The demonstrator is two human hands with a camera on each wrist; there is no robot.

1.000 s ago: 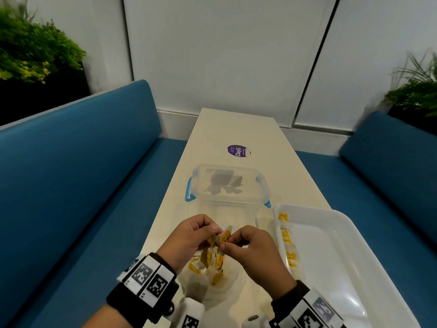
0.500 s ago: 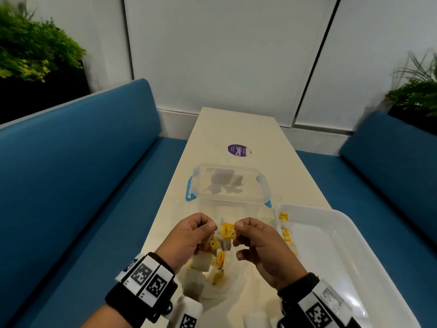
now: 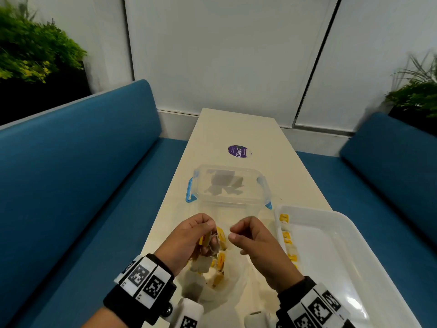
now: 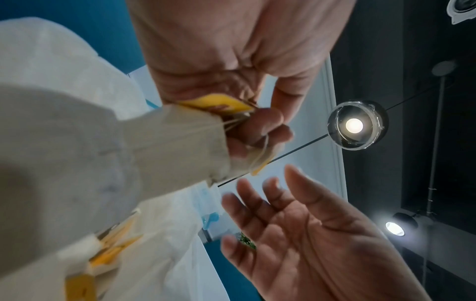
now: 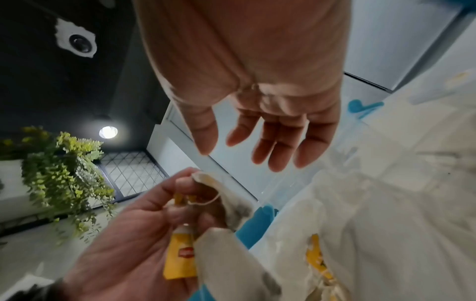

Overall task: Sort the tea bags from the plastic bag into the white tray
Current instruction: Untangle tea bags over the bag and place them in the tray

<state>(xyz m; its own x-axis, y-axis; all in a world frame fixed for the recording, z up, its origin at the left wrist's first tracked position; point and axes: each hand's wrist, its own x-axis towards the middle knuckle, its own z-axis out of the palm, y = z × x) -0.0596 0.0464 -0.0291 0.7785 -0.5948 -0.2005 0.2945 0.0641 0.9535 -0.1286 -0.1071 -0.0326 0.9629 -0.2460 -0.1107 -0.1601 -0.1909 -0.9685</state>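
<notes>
Between our fingers: a tangled cluster of tea bags [image 3: 214, 247] hangs from our left hand [image 3: 189, 240], its strings and yellow tags knotted together above the plastic bag [image 3: 220, 287] on the desk [image 3: 238, 129].
Left fingers: curled tight, pinching several tags and strings at once; the pouches dangle below the knuckles.
Right fingers: our right hand [image 3: 254, 240] is loosely spread and holds nothing, just beside the cluster, not touching it.
Step in hand: we judge it to be freeing one bag from the tangle.
How to do it well: we should take a single tag with the right fingertips, follow its own string, and draw slowly while the left keeps the rest steady.
Risk: a sharp tug could tear a pouch.
Destination: the white tray [image 3: 354, 235] lies beyond the right fingers, with a few bags along its near wall.
</notes>
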